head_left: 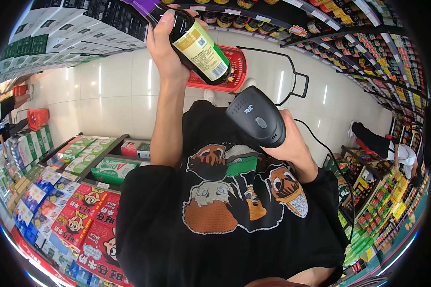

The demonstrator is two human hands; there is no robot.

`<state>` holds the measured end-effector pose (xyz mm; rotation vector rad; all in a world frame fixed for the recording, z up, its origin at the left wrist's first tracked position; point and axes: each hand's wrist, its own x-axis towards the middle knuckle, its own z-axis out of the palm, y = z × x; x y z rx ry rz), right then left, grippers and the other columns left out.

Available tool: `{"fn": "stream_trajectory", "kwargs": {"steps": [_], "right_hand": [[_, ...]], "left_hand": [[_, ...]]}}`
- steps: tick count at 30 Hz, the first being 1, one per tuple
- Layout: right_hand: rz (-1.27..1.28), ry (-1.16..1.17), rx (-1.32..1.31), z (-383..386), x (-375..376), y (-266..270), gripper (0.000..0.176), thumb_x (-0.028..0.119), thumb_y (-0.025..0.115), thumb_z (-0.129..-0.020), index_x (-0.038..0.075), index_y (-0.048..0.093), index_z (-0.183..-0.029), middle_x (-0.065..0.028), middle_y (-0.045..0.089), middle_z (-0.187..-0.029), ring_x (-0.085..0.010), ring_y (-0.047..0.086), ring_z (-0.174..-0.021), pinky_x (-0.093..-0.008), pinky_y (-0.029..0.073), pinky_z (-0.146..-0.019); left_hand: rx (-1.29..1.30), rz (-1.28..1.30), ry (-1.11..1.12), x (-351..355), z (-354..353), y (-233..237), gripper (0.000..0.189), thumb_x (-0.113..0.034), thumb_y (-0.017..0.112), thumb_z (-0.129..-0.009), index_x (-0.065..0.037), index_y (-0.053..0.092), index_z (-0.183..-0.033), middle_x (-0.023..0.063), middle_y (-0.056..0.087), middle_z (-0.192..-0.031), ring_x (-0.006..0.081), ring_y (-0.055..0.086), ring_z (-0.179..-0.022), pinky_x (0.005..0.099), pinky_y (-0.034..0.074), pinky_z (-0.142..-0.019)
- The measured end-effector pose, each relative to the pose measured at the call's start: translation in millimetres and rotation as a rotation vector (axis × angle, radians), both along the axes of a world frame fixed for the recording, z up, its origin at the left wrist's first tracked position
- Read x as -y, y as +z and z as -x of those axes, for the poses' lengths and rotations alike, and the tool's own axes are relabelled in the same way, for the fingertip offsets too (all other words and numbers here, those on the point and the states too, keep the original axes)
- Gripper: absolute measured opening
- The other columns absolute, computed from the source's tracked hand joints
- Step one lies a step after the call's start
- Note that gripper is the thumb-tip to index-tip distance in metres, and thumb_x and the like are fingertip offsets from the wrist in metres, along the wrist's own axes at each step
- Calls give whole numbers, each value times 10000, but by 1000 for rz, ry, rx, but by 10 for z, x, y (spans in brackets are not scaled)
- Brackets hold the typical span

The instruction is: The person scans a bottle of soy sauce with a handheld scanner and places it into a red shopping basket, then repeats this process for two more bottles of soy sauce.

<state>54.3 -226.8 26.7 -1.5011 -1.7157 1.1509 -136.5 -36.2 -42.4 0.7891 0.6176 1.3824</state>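
Two bare hands show on my feed, both closed around something. The left hand [171, 52] grips a dark bottle [194, 48] with a purple neck [145, 5], tilted, its yellow-and-green label [207, 53] and barcode [218, 72] facing my camera. From here I see the bottle overlapping a red basket [240, 71] near the shoes [209, 97]. The right hand [292, 138] is wrapped around a black scanner [256, 117], whose broad head is near the bottle's base but apart; a cable [331, 155] runs past the right arm [305, 163].
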Motion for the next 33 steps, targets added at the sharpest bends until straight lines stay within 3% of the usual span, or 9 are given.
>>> {"fn": "stream_trajectory", "kwargs": {"steps": [2, 5, 7, 12, 15, 20, 27, 29, 33], "right_hand": [[18, 21, -2, -1, 61, -91, 221, 77, 735, -670, -36, 605, -808, -203, 635, -707, -395, 636, -662, -395, 494, -623], [47, -312, -242, 134, 64, -243, 280, 104, 762, -839, -23, 652, -1062, -98, 715, -889, -158, 661, -771, -304, 514, -712], [259, -346, -560, 20, -29, -519, 262, 106, 727, -918, -6, 645, -1141, -56, 708, -916, -119, 634, -775, -284, 508, -705], [185, -569, -942, 110, -206, -494, 511, 234, 604, -1014, 32, 449, -1457, -120, 485, -1484, -213, 546, -1276, -365, 525, -981], [146, -613, -1022, 131, -195, -520, 589, 317, 553, -1031, 60, 346, -1519, -121, 365, -1569, -268, 498, -1339, -418, 499, -1033], [247, -481, -1256, 9, -157, -586, 768, 532, 474, -1015, 119, 180, -1593, -125, 342, -1576, -307, 449, -1385, -499, 473, -1059], [144, -521, -1278, -362, -128, -554, 707, 484, 518, -1014, 108, 266, -1556, -133, 417, -1515, -312, 517, -1319, -503, 443, -1085], [152, -509, -1315, -602, -110, -564, 673, 452, 514, -1024, 90, 288, -1544, -136, 452, -1486, -297, 515, -1320, -494, 453, -1077], [55, -558, -1163, -1129, -94, -718, 605, 366, 519, -1035, 70, 319, -1522, -139, 467, -1463, -299, 502, -1330, -517, 461, -1072]], "left_hand": [[-30, -22, -7, 1, 11, -12, 392, -386, 483, -953, -64, 526, -1172, 146, 618, -1009, 310, 649, -876, 429, 534, -746], [-54, 14, -41, 58, 12, 41, 392, -414, 477, -953, -86, 540, -1158, 133, 609, -1020, 309, 638, -879, 436, 528, -750], [243, 168, -24, 116, -70, 111, 398, -438, 461, -955, -102, 548, -1150, 124, 599, -1031, 305, 625, -869, 445, 520, -759], [317, 153, -96, 269, -289, 252, 478, -513, 432, -930, -119, 547, -1174, 114, 585, -1056, 303, 604, -876, 450, 500, -769], [355, 29, -101, 275, -477, 327, 445, -456, 449, -935, -108, 500, -1209, 156, 612, -1039, 327, 652, -844, 463, 556, -684], [452, -63, -89, 353, -791, 496, 482, -427, 473, -909, -88, 464, -1252, 184, 613, -1059, 330, 651, -838, 450, 545, -726], [124, -200, -127, 463, -1187, 589, 510, -484, 451, -917, -102, 503, -1251, 200, 629, -1125, 372, 637, -951, 519, 485, -873], [-104, -282, -127, 395, -1222, 763, 414, -201, 640, -918, 45, 521, -1229, 215, 644, -1159, 268, 676, -985, 392, 539, -909], [-630, -354, -153, 362, -1200, 922, 430, -148, 640, -942, 54, 554, -1311, 174, 642, -1233, 191, 646, -1072, 332, 506, -949]]}}
